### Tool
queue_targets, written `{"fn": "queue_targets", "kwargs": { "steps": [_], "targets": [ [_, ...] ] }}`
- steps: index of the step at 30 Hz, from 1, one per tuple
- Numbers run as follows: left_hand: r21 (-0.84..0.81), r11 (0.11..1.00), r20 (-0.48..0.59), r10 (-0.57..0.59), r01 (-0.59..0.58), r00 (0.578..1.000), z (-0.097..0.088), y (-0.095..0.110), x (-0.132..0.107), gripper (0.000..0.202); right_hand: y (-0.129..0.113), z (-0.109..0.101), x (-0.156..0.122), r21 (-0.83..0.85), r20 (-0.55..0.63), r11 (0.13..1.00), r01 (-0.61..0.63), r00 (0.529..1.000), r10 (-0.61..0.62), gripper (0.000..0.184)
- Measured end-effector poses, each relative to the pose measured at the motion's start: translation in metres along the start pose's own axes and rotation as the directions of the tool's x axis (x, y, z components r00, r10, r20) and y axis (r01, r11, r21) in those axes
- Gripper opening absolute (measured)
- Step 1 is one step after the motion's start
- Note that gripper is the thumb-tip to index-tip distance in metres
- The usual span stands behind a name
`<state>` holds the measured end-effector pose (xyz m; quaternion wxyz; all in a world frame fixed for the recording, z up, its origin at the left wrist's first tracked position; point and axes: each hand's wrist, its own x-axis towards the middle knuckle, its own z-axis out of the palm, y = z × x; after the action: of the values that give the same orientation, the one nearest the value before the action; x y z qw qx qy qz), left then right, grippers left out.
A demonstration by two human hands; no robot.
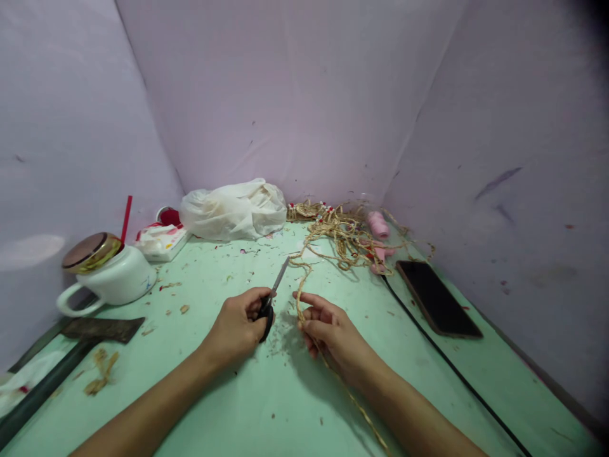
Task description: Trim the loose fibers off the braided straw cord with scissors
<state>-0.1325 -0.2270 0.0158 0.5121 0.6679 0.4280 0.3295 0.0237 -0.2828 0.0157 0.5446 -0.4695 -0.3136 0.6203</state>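
Observation:
Near the middle of the green table, my left hand [236, 324] is closed round the black handles of a pair of scissors [280, 277]. The blades look shut and point away from me, their tip by a loose strand. My right hand [328, 320] pinches a braided straw cord [299, 301] between thumb and fingers, with the index finger stretched out. From there the cord runs back toward a tangled heap of straw cord [349, 235], and its other part passes under my right forearm to the front edge of the view.
At the left stand a white mug [124, 277] with a gold-rimmed lid, a hammer [102, 330] and a small white box [164, 242]. A white plastic bag [235, 209] lies at the back. On the right are a pink thread spool [378, 225], a phone [438, 298] and a black cable [451, 362].

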Motion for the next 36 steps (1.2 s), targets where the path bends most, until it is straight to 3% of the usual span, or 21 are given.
{"fn": "queue_targets", "kwargs": {
  "steps": [5,11,14,17,23,27,31,34,36],
  "targets": [
    [-0.205,0.970,-0.021,-0.135,0.128,0.991,0.004,0.005,-0.001,0.041,0.003,0.001,-0.002,-0.084,0.069,0.996,-0.016,0.997,0.022,0.048],
    [-0.299,0.945,-0.013,-0.140,0.129,0.990,0.000,0.003,0.001,0.043,0.005,0.003,-0.004,-0.146,0.150,0.988,-0.049,0.986,0.071,0.043],
    [-0.294,0.945,-0.009,-0.154,0.145,0.988,0.001,0.001,0.002,0.043,0.002,0.003,-0.003,-0.172,0.128,0.982,-0.074,0.987,0.097,0.028],
    [-0.284,0.947,-0.007,-0.157,0.148,0.988,0.002,0.001,0.001,0.043,0.001,0.001,-0.003,-0.125,0.117,0.990,-0.066,0.990,0.081,0.027],
    [-0.278,0.951,-0.023,-0.145,0.133,0.989,0.004,0.004,0.000,0.042,0.004,-0.001,-0.005,0.033,0.179,0.986,-0.161,0.972,0.152,0.025],
    [-0.215,0.971,-0.013,-0.109,0.104,0.994,0.005,0.003,-0.001,0.040,0.003,0.003,-0.005,-0.058,0.087,0.989,-0.136,0.986,0.141,0.022],
    [-0.106,0.994,-0.020,-0.042,0.039,0.999,0.001,-0.002,-0.001,0.037,0.003,0.003,-0.003,-0.132,-0.001,0.990,-0.057,0.998,0.057,0.033],
    [0.168,0.983,-0.027,0.081,-0.076,0.996,-0.005,-0.005,-0.001,0.034,0.005,0.000,0.000,-0.142,-0.003,0.990,0.011,1.000,-0.011,0.044],
    [0.406,0.900,-0.015,0.176,-0.155,0.984,-0.010,-0.006,-0.001,0.032,0.006,-0.001,0.002,-0.096,-0.004,0.995,0.006,1.000,-0.007,0.046]
  ]
}}
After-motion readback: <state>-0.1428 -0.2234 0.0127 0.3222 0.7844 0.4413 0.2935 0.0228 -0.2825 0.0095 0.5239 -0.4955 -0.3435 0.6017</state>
